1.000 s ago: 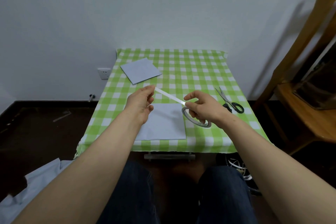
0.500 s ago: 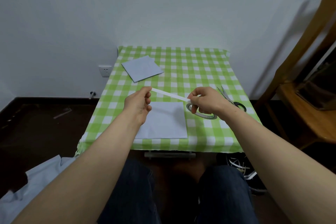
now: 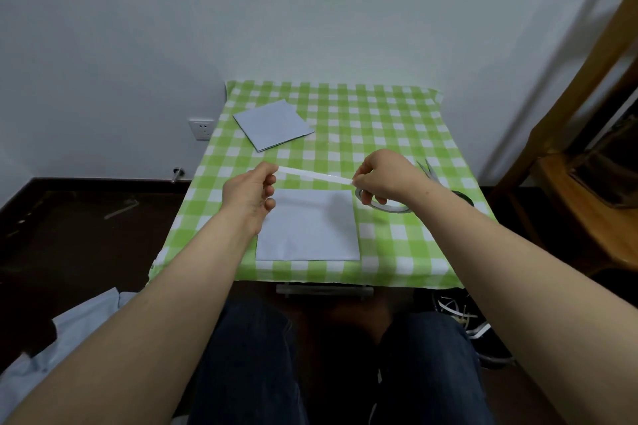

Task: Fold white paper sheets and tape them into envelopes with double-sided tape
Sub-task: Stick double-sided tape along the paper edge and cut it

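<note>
**Holding the Tape Tight**

We are pinching the tape strip (image 3: 316, 176) in our left hand (image 3: 250, 195). Our right hand (image 3: 381, 179) is gripping the tape roll (image 3: 386, 205). The tape strip is hanging over the paper sheet (image 3: 310, 228) lying on the table (image 3: 397, 134).

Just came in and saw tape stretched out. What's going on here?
A person holds a tape strip stretched between both hands over the green checked table. The left hand pinches its free end; the right hand grips the tape roll. A white sheet lies under the strip, another sheet at the far left, scissors by the right wrist.
</note>
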Demonstrator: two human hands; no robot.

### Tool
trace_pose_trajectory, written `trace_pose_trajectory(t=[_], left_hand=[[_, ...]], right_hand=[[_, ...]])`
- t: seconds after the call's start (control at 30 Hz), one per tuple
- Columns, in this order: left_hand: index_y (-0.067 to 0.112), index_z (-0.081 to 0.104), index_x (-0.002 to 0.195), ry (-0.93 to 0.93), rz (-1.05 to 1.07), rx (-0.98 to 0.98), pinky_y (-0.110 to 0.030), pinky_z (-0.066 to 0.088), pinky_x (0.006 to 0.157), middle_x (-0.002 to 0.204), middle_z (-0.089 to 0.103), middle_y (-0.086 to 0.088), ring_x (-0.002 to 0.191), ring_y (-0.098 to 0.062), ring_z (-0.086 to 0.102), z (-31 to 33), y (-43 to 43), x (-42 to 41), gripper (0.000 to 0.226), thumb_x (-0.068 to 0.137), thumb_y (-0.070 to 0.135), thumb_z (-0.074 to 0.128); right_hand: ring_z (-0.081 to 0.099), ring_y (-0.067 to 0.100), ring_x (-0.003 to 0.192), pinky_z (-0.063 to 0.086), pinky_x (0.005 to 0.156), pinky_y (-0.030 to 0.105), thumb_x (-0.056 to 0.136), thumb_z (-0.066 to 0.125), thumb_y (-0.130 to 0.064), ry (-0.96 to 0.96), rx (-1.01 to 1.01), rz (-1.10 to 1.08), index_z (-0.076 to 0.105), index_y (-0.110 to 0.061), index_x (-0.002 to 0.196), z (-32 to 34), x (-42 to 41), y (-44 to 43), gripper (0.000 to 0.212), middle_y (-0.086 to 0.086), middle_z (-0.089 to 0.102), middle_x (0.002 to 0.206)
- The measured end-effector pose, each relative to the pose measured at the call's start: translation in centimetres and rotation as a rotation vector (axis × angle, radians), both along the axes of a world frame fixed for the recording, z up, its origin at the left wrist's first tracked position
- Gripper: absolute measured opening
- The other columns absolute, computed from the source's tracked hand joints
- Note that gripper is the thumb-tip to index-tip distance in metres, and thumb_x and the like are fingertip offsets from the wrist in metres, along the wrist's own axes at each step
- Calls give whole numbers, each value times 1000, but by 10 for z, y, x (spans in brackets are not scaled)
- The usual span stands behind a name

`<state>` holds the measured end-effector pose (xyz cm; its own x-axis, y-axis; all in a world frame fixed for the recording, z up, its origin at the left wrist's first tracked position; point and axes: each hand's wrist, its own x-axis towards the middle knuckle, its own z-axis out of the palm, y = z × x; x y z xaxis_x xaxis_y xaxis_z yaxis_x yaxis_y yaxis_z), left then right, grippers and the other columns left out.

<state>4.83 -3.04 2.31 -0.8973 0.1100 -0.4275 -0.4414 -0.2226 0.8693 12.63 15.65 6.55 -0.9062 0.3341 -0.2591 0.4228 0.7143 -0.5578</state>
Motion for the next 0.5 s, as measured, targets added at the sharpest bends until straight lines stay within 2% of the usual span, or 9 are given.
trace_pose_trajectory(t=[0.07,0.2,0.4,0.47,0.5], left_hand=[[14,54,65,4,18,-4,-18,28,38,61,51,1,51,-10,41,-1,0,0,20,77,10,69],[14,54,65,8,60,-14,-18,28,38,63,52,0,51,-10,41,-5,0,-4,19,77,9,68],[13,54,66,-7,67,-42,-18,27,36,63,52,-1,51,-11,40,-13,-1,-9,20,78,8,69],[12,54,66,-19,68,-52,-18,27,35,63,52,-2,50,-11,39,-17,-2,-11,19,78,8,69],[12,55,67,-25,66,-53,-17,27,35,63,52,-2,50,-11,40,-19,-2,-13,19,78,8,69]], right_hand=[[51,11,47,55,76,34,84,51,-11,-24,31,6,72,-2,87,-1,-6,0,23,1,72,66],[51,13,54,52,71,33,83,54,-13,-44,66,9,73,-7,85,-5,-13,-2,20,-3,69,61],[65,17,86,51,80,34,87,55,-21,-84,165,21,68,-12,92,-4,-15,-2,17,-7,66,61],[64,17,84,49,77,33,87,55,-22,-79,187,25,64,-15,93,-2,-16,-1,13,-8,63,60],[62,16,76,48,74,32,87,55,-21,-76,169,24,63,-15,94,-1,-17,0,12,-8,62,59]])
